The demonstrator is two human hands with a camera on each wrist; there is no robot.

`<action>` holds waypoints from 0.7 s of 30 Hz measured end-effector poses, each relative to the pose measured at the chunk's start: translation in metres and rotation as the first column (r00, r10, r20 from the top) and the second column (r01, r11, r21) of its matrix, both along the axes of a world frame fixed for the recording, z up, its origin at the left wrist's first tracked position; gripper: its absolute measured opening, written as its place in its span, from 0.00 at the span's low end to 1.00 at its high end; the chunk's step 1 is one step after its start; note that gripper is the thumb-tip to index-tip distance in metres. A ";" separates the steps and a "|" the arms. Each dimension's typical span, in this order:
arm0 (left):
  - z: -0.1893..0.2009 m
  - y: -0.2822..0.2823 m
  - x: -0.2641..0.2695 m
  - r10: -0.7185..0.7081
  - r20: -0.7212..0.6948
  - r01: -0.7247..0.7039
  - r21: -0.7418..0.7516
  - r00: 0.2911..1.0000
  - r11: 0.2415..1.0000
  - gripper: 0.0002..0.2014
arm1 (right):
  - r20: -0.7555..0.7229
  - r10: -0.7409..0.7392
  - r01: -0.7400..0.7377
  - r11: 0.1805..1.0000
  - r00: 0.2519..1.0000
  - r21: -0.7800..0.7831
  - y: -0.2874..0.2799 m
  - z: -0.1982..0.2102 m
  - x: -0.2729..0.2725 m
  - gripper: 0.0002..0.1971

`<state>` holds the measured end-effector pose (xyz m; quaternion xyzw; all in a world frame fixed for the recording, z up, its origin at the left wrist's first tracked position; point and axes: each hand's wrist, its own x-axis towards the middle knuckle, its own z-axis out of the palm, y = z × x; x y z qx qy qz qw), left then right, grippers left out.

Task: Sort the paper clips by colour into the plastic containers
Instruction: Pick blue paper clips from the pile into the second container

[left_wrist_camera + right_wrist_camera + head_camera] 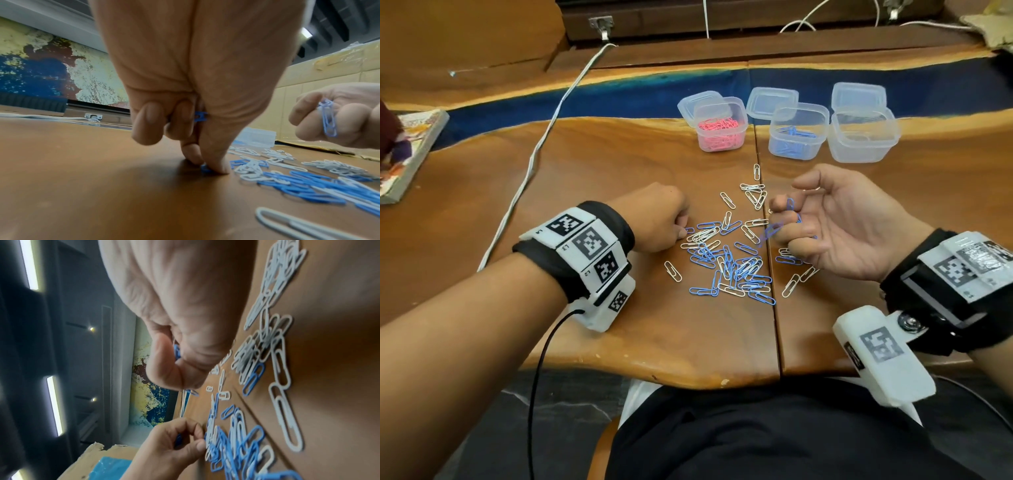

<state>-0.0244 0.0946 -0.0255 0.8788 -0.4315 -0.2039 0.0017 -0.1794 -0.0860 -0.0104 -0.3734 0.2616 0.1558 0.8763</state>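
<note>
A loose pile of blue and white paper clips [729, 263] lies mid-table. My left hand [657, 219] is curled at the pile's left edge, thumb and forefinger pinching a blue clip [204, 168] against the wood, with more blue clips [199, 116] tucked in its curled fingers. My right hand [835, 222], palm up to the right of the pile, grips several blue clips [789, 212] in its curled fingers [329, 120]. Behind stand three clear containers: one with pink clips [719, 125], one with blue clips [796, 132], and a third [863, 135] whose contents are hard to make out.
Three clear lids [772, 101] lie behind the containers. A white cable [534, 157] runs across the table's left part. A book [409, 154] lies at the far left edge. The table's front edge [688, 373] is close to my body.
</note>
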 end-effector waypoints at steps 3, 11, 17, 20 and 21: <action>-0.002 -0.001 -0.003 -0.011 0.033 0.009 0.056 0.999 0.998 0.12 | -0.005 -0.060 0.059 0.996 0.998 -0.071 0.006 -0.005 0.001 0.13; 0.014 0.009 0.003 0.162 -0.416 -0.276 -0.230 0.895 0.933 0.02 | -0.037 0.252 -0.152 0.452 0.967 -0.879 0.007 -0.009 0.005 0.20; 0.011 0.007 -0.003 0.160 -0.845 -0.526 -0.160 0.510 0.835 0.13 | -0.212 0.621 -0.132 -0.173 0.754 -0.976 0.023 0.000 0.015 0.08; 0.016 0.007 -0.003 0.176 -0.932 -0.603 -0.055 0.317 0.796 0.13 | -0.265 0.666 -0.076 -0.299 0.697 -0.951 0.031 -0.002 0.024 0.11; 0.017 0.007 -0.003 0.181 -0.948 -0.620 -0.022 0.262 0.784 0.12 | -0.292 0.667 -0.070 -0.339 0.686 -0.938 0.033 -0.003 0.027 0.11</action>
